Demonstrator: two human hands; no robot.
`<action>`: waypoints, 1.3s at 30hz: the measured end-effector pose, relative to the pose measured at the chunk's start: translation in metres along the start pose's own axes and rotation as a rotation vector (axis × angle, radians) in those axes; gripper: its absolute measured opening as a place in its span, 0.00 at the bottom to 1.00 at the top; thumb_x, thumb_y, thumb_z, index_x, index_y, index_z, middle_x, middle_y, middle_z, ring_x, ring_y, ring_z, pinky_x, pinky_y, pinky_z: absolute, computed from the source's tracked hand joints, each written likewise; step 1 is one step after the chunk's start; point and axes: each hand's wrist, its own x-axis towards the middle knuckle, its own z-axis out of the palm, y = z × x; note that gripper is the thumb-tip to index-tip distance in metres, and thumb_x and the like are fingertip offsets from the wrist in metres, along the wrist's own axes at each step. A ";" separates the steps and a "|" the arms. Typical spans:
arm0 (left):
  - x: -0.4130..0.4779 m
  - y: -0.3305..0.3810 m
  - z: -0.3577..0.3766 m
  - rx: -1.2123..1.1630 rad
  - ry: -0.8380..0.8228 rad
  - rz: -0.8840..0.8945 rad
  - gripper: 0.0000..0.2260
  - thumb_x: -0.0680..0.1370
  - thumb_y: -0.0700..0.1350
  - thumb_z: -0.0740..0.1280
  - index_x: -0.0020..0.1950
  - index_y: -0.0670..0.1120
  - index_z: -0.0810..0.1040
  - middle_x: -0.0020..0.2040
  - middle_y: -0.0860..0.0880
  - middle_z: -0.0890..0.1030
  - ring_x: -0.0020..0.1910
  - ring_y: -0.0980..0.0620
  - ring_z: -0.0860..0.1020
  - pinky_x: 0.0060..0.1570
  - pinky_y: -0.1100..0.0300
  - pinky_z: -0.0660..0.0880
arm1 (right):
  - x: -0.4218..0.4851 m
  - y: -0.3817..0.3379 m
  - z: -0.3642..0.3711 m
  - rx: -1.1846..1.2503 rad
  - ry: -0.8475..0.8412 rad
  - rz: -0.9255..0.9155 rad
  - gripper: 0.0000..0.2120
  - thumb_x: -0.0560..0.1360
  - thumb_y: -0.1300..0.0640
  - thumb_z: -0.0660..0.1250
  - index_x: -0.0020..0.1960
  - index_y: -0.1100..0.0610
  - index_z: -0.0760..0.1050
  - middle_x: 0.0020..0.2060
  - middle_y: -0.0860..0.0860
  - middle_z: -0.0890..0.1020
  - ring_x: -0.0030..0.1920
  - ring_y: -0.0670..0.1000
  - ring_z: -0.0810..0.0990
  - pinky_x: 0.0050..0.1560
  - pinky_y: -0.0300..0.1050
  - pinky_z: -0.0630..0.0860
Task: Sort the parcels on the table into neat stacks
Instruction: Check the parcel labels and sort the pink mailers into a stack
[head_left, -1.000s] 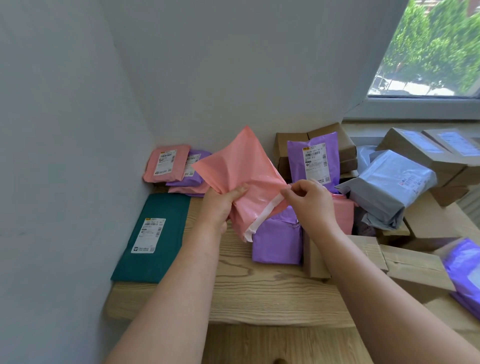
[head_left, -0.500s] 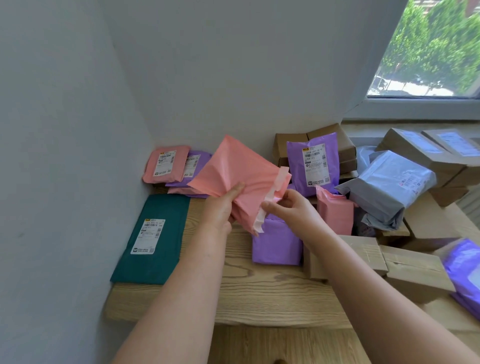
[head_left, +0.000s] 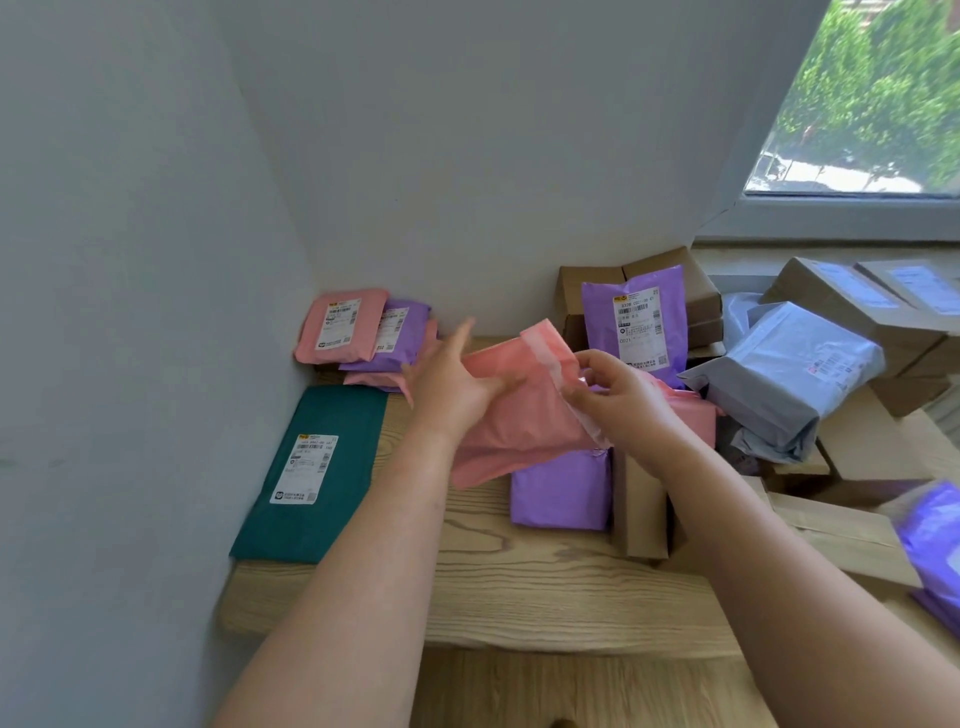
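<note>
Both hands hold one pink mailer (head_left: 519, 421) in the air above the middle of the wooden table (head_left: 519, 597). The mailer is tilted, with its low corner to the near left and its pale sealing flap (head_left: 550, 358) at the far right.

The left hand (head_left: 452, 384) takes the left side of the mailer. Its thumb lies across the pink face, and its fingers are stretched straight, pointing to the far side. The right hand (head_left: 623, 400) has curled fingers and pinches the edge of the flap.

Directly under the mailer a flat purple parcel (head_left: 561, 488) lies on the table, and a brown box (head_left: 639, 509) stands just beside it on the right. A green parcel (head_left: 311, 467) with a white label lies flat at the left edge, against the wall. In the far left corner there is a small pile (head_left: 363, 332) of pink and purple parcels.

To the far right an upright purple parcel (head_left: 634, 322) leans on cardboard boxes (head_left: 696, 291). A grey parcel (head_left: 789, 374) lies on more boxes at the right, under the window (head_left: 872, 104).
</note>
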 end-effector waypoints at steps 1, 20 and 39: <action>-0.001 0.003 -0.001 -0.084 -0.096 -0.028 0.31 0.68 0.56 0.78 0.68 0.50 0.76 0.60 0.52 0.81 0.59 0.51 0.77 0.63 0.53 0.72 | -0.001 -0.002 0.001 -0.005 -0.022 -0.010 0.05 0.79 0.57 0.67 0.54 0.50 0.78 0.43 0.48 0.80 0.41 0.47 0.78 0.39 0.43 0.75; -0.020 -0.010 0.003 -0.352 0.002 -0.126 0.07 0.82 0.47 0.64 0.50 0.49 0.81 0.45 0.51 0.84 0.48 0.50 0.80 0.48 0.55 0.76 | -0.007 -0.009 -0.017 0.297 0.077 -0.007 0.02 0.75 0.61 0.73 0.46 0.60 0.83 0.45 0.59 0.86 0.49 0.57 0.84 0.62 0.57 0.78; -0.039 0.026 0.002 -0.300 -0.154 -0.011 0.06 0.76 0.35 0.71 0.52 0.39 0.85 0.39 0.51 0.83 0.32 0.67 0.78 0.33 0.74 0.72 | -0.003 -0.014 -0.006 0.328 0.077 0.033 0.04 0.76 0.64 0.71 0.49 0.65 0.83 0.43 0.61 0.86 0.45 0.58 0.86 0.51 0.48 0.84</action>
